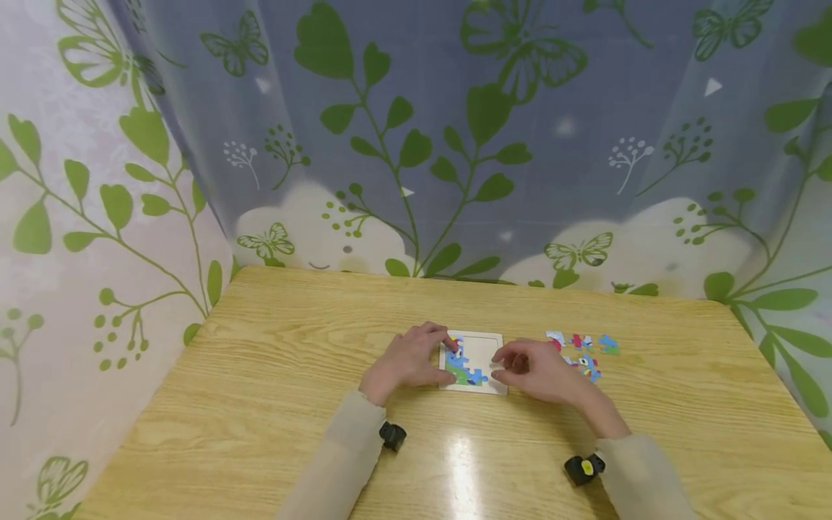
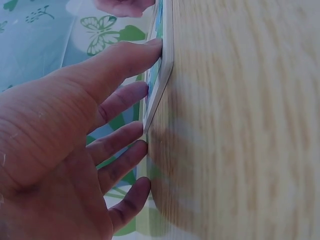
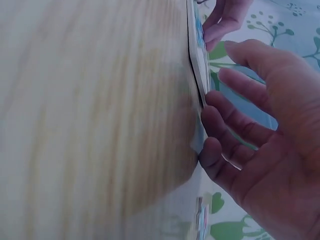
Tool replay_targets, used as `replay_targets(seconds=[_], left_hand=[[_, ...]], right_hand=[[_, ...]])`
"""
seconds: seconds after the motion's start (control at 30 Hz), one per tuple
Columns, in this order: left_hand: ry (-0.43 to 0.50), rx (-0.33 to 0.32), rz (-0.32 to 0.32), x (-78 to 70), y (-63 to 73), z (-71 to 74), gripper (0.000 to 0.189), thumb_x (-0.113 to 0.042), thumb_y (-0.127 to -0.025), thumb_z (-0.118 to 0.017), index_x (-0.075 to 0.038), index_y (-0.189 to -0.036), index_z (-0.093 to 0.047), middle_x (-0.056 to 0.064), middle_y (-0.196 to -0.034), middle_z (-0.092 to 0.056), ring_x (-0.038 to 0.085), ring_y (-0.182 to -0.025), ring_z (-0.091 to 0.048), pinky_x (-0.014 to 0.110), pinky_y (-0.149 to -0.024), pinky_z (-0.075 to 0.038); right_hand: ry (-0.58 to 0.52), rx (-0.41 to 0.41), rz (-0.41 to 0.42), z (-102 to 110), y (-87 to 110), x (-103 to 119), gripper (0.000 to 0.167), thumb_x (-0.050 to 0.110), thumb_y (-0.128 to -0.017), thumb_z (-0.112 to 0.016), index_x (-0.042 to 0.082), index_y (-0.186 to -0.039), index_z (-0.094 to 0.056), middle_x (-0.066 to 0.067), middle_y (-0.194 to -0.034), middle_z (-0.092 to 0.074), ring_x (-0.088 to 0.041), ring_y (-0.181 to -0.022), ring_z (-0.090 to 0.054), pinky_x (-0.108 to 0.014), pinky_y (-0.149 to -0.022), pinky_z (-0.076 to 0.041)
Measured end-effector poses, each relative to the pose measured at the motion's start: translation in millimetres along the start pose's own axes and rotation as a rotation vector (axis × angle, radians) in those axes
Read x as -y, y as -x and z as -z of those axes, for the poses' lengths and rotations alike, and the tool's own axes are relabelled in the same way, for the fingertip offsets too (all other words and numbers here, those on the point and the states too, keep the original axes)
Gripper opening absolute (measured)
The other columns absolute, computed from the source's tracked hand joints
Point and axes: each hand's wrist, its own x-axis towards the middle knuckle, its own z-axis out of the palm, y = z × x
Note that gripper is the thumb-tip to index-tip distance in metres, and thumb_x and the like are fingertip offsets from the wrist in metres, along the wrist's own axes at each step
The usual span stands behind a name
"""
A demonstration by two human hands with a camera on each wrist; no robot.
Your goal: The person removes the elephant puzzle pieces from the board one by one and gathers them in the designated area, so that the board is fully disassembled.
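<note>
A small puzzle board (image 1: 482,352) with a pale frame lies on the table. Joined blue and green jigsaw pieces (image 1: 463,374) fill its left side and lower edge; bare tray shows at the upper right. My left hand (image 1: 411,359) rests at the board's left side, its thumb and index finger touching down on the pieces and the other fingers spread along the edge. At the right edge hovers my right hand (image 1: 542,370), thumb and index apart with nothing between them. In the right wrist view, its lower fingertips (image 3: 212,97) are right at the frame.
Loose jigsaw pieces (image 1: 609,344) lie to the right of the board, several of them, some partly hidden behind the right hand. The wooden table (image 1: 312,318) runs back to a leaf-patterned curtain (image 1: 416,144). Each wrist carries a small black camera (image 1: 393,436).
</note>
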Motion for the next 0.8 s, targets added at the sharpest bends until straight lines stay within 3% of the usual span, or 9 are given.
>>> replay_targets(seconds=[0.33,0.8], left_hand=[[0.025,-0.014,-0.008,3.4,0.3,-2.2,0.041,-0.040,-0.087,-0.078,-0.026,-0.124,-0.068,0.004,-0.157,-0.046,0.033,-0.145,-0.043,0.066,-0.115,-0.032],[0.033,-0.014,0.003,2.3,1.5,-1.8,0.042,-0.040,-0.087,-0.079,-0.025,-0.125,-0.068,0.004,-0.158,-0.046,0.033,-0.146,-0.042,0.064,-0.114,-0.034]], right_hand=[[0.049,0.064,0.059,-6,-11.6,9,0.023,0.029,-0.090,-0.079,0.014,-0.106,-0.073,0.005,-0.081,-0.058,-0.005,-0.068,-0.049,-0.023,-0.063,-0.044],[0.032,0.081,0.013,-10,-14.9,11,0.019,0.026,-0.088,-0.081,0.016,-0.103,-0.077,-0.001,-0.085,-0.059,-0.007,-0.069,-0.048,-0.024,-0.062,-0.042]])
